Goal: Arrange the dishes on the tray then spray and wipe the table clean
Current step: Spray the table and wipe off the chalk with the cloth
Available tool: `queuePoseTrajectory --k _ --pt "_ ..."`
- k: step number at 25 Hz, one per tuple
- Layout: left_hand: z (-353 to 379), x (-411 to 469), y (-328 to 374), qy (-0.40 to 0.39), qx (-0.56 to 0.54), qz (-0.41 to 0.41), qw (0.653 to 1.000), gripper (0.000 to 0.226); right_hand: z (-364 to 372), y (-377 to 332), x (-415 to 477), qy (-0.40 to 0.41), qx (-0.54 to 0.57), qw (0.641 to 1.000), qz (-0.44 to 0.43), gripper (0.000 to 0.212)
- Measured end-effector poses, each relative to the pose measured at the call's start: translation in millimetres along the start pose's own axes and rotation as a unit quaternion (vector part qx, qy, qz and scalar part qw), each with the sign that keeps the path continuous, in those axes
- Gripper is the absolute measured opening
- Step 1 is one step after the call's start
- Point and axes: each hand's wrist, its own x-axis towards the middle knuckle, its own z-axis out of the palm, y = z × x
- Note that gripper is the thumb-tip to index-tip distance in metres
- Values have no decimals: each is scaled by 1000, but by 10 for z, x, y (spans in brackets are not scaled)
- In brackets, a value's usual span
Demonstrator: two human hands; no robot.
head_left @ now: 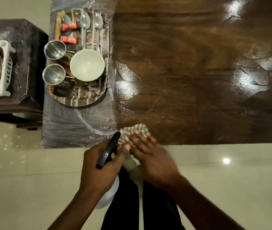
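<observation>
A patterned tray lies at the left end of the dark wooden table. On it stand a white bowl, two steel cups, two spoons and two red packets. At the table's near edge my left hand grips a spray bottle by its black trigger head. My right hand presses a checked cloth flat on the table with straight fingers.
A dark side table at the left carries a white plastic basket. Wet streaks and smears cover the table's left part. Pale glossy floor tiles lie below the table edge. My dark trousers show between my arms.
</observation>
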Motion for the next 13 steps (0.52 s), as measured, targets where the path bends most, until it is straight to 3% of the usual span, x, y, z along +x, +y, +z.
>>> queuePoseTrajectory --k 2,4,6,8,10,13 --pt "-28 8 -55 2 9 7 1000 42 -101 442 -372 12 -20 999 36 84" --pt "-40 20 -70 5 10 16 1000 45 -175 649 -686 94 19 979 178 73" --pt "-50 30 -76 14 7 19 1000 38 -90 501 -671 179 77 921 336 65" --pt "-60 21 -82 18 -17 20 1000 23 24 113 -384 226 115 870 424 69" --pt "-105 14 -87 26 -36 22 999 11 97 -350 -16 210 131 883 398 79" --pt "-221 50 -57 51 -44 49 997 12 128 -879 424 115 130 950 260 82"
